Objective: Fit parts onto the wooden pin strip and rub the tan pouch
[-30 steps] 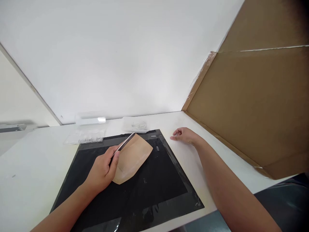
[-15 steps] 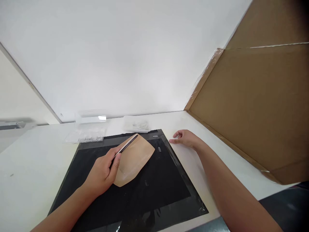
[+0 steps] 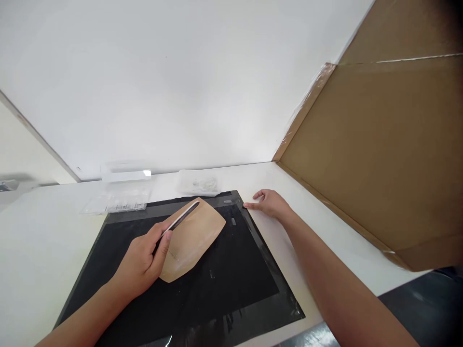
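Observation:
My left hand (image 3: 144, 255) is closed around the lower left side of a brown paper envelope (image 3: 195, 236), thumb on top. A slim dark strip with a white edge (image 3: 184, 217) runs from the thumb to the envelope's upper corner; whether it is a separate tool or the envelope's mouth, I cannot tell. The envelope is held over a black mat (image 3: 231, 274). My right hand (image 3: 269, 205) is open beside the mat's far right corner, one fingertip at its edge. Two small clear oval pieces, one upper (image 3: 227, 201) and one lower (image 3: 233, 221), lie on the mat near that corner.
At the back of the white table (image 3: 75, 246) are a clear plastic box (image 3: 123, 197) with its lid raised and a translucent tray (image 3: 198, 184) holding small clear pieces. A white wall (image 3: 173, 86) rises behind. A large cardboard panel (image 3: 379, 159) stands along the right.
The view has shifted a little, so most things sit slightly further left. My right fingertip has come closer to the mat's edge. My left hand keeps its hold on the envelope.

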`<state>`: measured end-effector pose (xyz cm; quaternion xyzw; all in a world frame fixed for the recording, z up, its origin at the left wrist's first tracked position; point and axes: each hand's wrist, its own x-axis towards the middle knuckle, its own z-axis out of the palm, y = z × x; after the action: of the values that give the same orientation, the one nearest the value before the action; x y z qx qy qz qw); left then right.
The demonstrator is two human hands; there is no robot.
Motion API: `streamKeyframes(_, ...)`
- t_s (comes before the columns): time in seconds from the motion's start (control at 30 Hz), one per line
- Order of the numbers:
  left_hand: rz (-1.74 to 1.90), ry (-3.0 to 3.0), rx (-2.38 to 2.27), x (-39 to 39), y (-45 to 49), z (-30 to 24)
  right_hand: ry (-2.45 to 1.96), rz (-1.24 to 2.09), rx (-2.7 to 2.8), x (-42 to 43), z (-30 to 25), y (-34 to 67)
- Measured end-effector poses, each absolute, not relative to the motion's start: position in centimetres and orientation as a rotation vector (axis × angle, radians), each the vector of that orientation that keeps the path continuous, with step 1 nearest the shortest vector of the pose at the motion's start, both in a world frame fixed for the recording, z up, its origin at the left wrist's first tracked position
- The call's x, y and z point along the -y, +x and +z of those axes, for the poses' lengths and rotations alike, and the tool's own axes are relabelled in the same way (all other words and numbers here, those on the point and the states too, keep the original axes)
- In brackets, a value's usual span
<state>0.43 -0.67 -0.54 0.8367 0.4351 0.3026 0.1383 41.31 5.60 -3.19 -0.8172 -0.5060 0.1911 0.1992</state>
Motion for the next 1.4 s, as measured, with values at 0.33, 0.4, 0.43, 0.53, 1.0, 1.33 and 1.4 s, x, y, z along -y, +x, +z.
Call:
streamKeyframes(0.33,0.945,2.420,-1.338,1.0,0.4,-0.3,-2.327,0.482,1.359,-7.1,-2.5,39.6)
streamKeyframes(0.4,0.955,2.425,-1.339,1.0,0.4,-0.3,-2.326,0.471,1.357,-7.2,-2.3,39.1)
streamKeyframes(0.43,0.960,2.429,-1.338,1.0,0.4,-0.3,-2.325,0.463,1.355,-7.1,-2.1,38.9)
streamKeyframes(0.53,0.976,2.445,-1.337,0.8,0.4,-0.4,-2.314,0.430,1.353,-6.7,-1.9,38.2)
streamKeyframes(1.0,0.944,2.456,-1.374,1.0,0.4,-0.2,-2.196,0.357,1.381,-7.8,-2.3,36.4)
streamKeyframes(1.33,0.926,2.494,-1.329,1.1,0.5,0.0,-2.186,0.349,1.377,-8.5,-2.5,35.6)
streamKeyframes(1.4,0.914,2.495,-1.305,1.1,0.6,0.1,-2.191,0.363,1.387,-8.8,-2.5,35.7)
